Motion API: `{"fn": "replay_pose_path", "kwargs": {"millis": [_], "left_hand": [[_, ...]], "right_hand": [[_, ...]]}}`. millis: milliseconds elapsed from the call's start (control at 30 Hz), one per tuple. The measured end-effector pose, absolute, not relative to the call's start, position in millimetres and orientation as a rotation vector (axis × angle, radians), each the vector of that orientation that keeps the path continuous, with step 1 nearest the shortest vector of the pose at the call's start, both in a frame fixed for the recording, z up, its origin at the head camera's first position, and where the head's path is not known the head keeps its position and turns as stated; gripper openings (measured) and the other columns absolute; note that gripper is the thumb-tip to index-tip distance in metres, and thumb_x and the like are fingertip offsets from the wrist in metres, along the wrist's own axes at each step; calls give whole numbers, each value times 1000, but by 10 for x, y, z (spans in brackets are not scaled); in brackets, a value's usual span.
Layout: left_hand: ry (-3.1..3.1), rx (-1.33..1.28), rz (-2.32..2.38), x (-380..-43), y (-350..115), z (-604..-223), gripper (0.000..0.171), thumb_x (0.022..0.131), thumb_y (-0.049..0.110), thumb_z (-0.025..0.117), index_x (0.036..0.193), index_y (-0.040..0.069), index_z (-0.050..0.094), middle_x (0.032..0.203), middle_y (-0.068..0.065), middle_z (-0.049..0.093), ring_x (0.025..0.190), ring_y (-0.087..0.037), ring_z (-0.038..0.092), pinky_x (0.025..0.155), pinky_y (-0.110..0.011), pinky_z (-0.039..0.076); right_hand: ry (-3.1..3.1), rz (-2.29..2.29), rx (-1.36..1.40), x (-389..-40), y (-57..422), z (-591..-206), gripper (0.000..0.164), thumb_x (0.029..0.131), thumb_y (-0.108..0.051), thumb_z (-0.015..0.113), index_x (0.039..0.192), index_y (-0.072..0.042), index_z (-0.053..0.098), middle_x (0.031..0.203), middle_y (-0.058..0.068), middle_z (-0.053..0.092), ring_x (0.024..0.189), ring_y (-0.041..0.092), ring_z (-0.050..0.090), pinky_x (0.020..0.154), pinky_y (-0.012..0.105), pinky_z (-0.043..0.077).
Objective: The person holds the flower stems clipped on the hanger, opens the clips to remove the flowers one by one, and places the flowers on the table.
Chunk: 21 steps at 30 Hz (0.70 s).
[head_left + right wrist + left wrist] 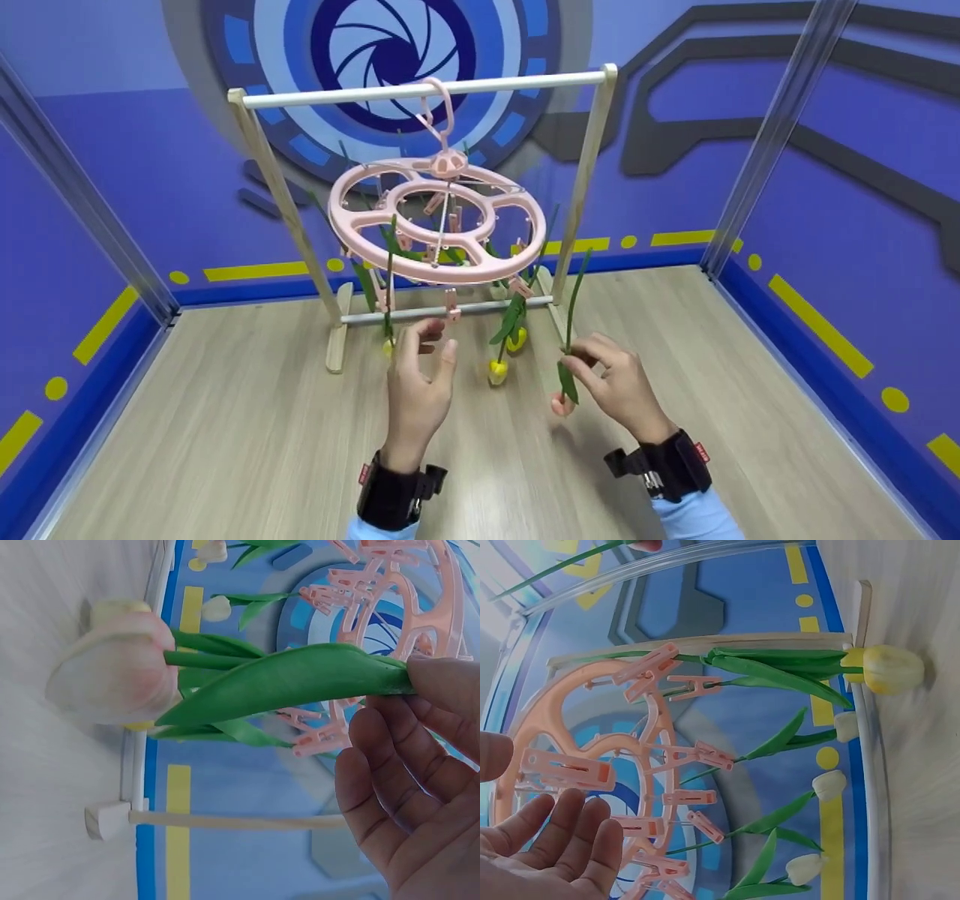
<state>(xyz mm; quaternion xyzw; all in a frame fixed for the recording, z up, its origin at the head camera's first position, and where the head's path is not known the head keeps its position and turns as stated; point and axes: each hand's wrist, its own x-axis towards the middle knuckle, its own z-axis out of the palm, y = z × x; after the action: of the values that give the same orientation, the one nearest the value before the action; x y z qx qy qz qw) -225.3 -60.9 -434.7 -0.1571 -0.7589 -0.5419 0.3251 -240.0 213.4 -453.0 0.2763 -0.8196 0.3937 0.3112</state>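
Through my cameras, the right hand (619, 379) pinches a pale pink tulip with a long green stem (568, 384). Its flower points down and its stem tip points up, leaning right. The left hand (421, 382) holds nothing, thumb and fingers apart. I see it nearer the small pink plastic clip (452, 306) under the round pink plastic hanger (480, 264); the tulip is well right of that clip.

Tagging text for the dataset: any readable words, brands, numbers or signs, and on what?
None readable.
Left strap: its red tag has marks too small and blurred to read.
Right strap: its red tag, likewise.
Wall: round emblem and yellow dashes are graphics; no lettering seen.
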Motion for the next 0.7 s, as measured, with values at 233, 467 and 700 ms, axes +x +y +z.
{"fn": "replay_pose_path", "kwargs": {"millis": [233,467,700], "left_hand": [[-2031,-477,-1173,-2158,-567,-4386,40,96,8,71,133,-2,61,123,-13,64,116,-28,61,96,-47,51],[-2080,-539,-1048,-2117,-500,-4437,45,96,12,73,135,-5,59,130,-16,61,120,-30,60,99,-48,51],[-2122,-561,-814,-2099,-425,-4469,48,95,18,75,136,-4,60,128,-16,61,112,-28,61,95,-44,51]], "right_hand": [[-2144,1026,727,-2387,2253,-4521,19,87,6,78,99,-8,77,86,-4,68,74,6,63,62,15,48],[-2138,989,699,-2310,2400,-4537,19,84,8,79,94,-8,75,85,-4,68,72,6,62,64,17,49],[-2150,982,648,-2246,2503,-4539,18,85,7,79,96,-7,76,86,-4,69,74,6,61,65,13,46]]}}
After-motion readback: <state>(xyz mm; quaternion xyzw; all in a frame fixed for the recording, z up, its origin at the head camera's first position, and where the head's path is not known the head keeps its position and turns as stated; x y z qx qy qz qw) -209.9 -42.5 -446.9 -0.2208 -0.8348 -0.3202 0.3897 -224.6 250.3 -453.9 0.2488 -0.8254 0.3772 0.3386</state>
